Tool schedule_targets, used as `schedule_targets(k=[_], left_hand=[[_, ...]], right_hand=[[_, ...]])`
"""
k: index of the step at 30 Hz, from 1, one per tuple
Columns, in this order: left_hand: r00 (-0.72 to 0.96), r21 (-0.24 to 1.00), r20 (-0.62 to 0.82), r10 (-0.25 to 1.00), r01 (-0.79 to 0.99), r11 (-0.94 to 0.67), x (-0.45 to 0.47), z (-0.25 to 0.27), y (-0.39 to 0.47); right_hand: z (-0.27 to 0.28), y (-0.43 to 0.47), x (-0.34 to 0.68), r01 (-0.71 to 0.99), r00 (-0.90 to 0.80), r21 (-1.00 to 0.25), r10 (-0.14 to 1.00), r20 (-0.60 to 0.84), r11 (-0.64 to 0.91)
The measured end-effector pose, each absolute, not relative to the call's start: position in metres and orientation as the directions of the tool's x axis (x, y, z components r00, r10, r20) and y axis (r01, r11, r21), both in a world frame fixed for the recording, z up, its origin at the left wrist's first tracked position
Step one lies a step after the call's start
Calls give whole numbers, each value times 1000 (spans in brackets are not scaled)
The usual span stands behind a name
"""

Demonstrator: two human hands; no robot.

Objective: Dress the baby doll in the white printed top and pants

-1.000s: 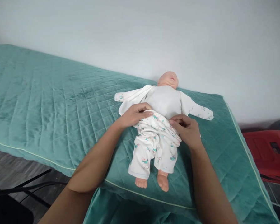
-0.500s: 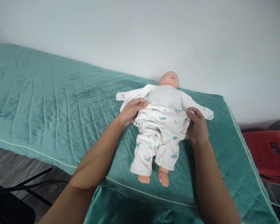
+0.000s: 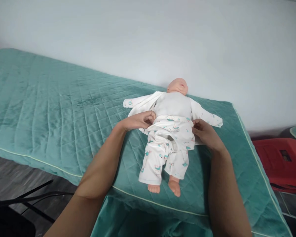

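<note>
A baby doll [image 3: 178, 86] lies on its back on the green quilted cover, head by the wall and bare feet toward me. It wears printed white pants [image 3: 154, 161] and a white jacket [image 3: 207, 116] spread open at the front, sleeves out to both sides. At the left side of the waistband, my left hand [image 3: 141, 120] is closed with its fingers pinched on the pants. My right hand [image 3: 207, 133] grips the waistband at the opposite side, fingertips partly hidden by the cloth. The waistband lies across the doll's belly.
The green quilted cover [image 3: 51, 108] spreads over the table, which stands against a white wall [image 3: 138, 36]. A red plastic case [image 3: 281, 161] is beyond the right edge. Black metal legs [image 3: 37, 194] show at lower left.
Both hands have shifted a little down along the sides of the waistband. The fingers are curled in more, and the waistband lies closer to the doll's body.
</note>
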State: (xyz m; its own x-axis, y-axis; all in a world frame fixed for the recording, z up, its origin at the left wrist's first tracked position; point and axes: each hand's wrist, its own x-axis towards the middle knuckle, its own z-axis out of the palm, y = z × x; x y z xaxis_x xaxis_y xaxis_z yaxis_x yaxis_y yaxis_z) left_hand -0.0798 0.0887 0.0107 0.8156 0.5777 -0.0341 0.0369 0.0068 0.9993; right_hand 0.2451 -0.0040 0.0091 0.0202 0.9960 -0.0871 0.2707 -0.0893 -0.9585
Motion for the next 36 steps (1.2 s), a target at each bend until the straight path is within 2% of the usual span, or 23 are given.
schedule_targets(k=[3,8,11,14,16,18,21,24,28,33,36], left_hand=[[766,997,3,643,49,-63,-76,7,91],[576,987,122,808,14,-159,-69,1,93],[473,981,181,862,-22,-194,-65,-2,91],[427,984,176,887,-47,-172,-61,-4,89],[443,992,123,888,-37,-120,-60,-5,87],[479,999,42,877,1,-49,-60,-5,88],[519,997,-52,853,78,14,-62,-4,89],[545,986,-102,832,168,11,-64,0,90],[565,970,-94,820,236,-51,-65,3,90],[488,950,-108,866,307,-55,-59,3,91],[439,916,-72,896,384,-115,-56,4,93]], right_hand=[[10,-4,245,400,59,-910,994,-93,-109],[12,-1,236,549,218,-819,974,-57,-170],[10,1,231,617,284,-770,959,23,-164],[8,2,227,696,320,-703,939,123,-145],[8,1,226,719,321,-676,939,122,-158],[8,0,226,705,284,-691,956,69,-159],[12,-4,230,585,174,-800,984,-37,-133],[17,-8,238,464,43,-877,992,-122,-128],[21,-12,249,430,-96,-898,984,-151,-96],[20,-12,248,430,-91,-897,984,-156,-102],[22,-11,239,397,-71,-907,981,-180,-138]])
